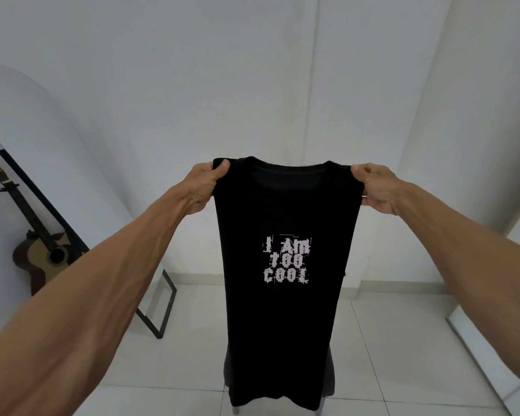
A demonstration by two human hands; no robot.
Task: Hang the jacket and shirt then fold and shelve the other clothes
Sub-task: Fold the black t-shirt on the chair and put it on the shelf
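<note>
A black T-shirt (285, 319) with pale "I AM TOO COOL" lettering hangs full length in the air in front of me, print side towards me. My left hand (206, 187) grips its left shoulder, thumb on the front. My right hand (376, 187) grips its right shoulder the same way. Both arms are stretched forward at chest height. The sleeves seem folded behind the body of the shirt and are hidden. The hem hangs near the bottom of the view.
A dark chair (327, 382) stands behind the shirt's lower part, mostly hidden. An acoustic guitar (39, 250) leans on the left wall beside a black-framed mirror (162, 307). White tiled floor (403, 340) spreads below; white walls stand behind.
</note>
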